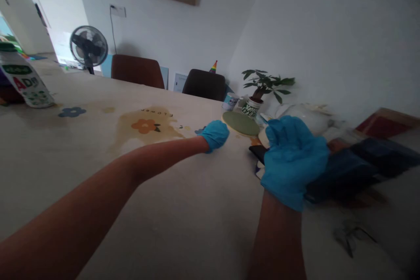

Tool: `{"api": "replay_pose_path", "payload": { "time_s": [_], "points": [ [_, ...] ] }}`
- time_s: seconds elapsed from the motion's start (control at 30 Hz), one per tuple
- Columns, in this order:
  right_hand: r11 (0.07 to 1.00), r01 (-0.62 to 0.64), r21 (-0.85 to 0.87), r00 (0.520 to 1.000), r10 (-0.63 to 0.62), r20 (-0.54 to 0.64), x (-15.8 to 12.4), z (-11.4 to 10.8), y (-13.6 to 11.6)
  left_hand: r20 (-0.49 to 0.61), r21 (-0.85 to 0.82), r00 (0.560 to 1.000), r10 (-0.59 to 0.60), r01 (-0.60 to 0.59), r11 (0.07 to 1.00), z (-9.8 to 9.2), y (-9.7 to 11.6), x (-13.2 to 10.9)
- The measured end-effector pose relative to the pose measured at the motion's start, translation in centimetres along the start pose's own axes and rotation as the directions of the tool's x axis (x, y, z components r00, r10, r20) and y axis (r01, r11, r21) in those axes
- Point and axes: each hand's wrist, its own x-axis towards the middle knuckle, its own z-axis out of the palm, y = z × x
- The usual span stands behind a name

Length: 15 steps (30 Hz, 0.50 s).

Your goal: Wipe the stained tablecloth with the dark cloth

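Note:
My left hand [215, 136], in a blue glove, is over the table with its fingers curled into a closed shape. Any object inside it is hidden. Just beyond it lies a round green mat [241, 123]. My right hand [293, 159], also in a blue glove, is raised nearer to me with the palm turned up. Its fingers are loosely bent and apart, and no object shows in the palm. Behind its fingers, a dark flat object [257, 153] and a pale thing on the table are partly covered.
A potted plant [252, 106] and a tin [230, 101] stand at the back. Dark blurred items [354, 168] and glasses [352, 236] lie right. A white bottle [28, 81] stands far left. Brown liquid [126, 129] spreads over the patterned tablecloth [177, 210].

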Motion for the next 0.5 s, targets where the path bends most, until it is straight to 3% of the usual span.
{"api": "replay_pose_path", "payload": {
  "time_s": [0.13, 0.2, 0.27, 0.37, 0.5],
  "points": [
    [1.0, 0.014, -0.007, 0.999, -0.013, 0.051, -0.3, -0.1, 0.7, 0.037, -0.063, 0.997, 0.072, -0.07, 0.996, 2.4, 7.7, 1.9],
    [1.0, 0.005, 0.01, 0.997, -0.005, 0.071, -0.4, -0.2, 1.1, 0.058, -0.092, 0.996, 0.067, -0.062, 0.994, 3.7, 10.2, 1.9],
    [1.0, -0.005, 0.022, 0.997, 0.003, 0.082, -0.3, -0.4, 1.4, 0.073, -0.104, 0.995, 0.061, -0.054, 0.993, 4.7, 11.3, 1.5],
    [1.0, -0.026, 0.013, 0.991, 0.024, 0.128, 0.2, -0.9, 2.0, 0.089, -0.091, 0.995, 0.049, -0.041, 0.995, 5.1, 9.8, 0.7],
    [0.998, -0.056, -0.015, 0.98, 0.058, 0.19, 1.4, -2.1, 3.3, 0.1, -0.028, 0.992, -0.076, 0.079, 0.996, 4.1, 3.2, -0.4]
  ]
}}
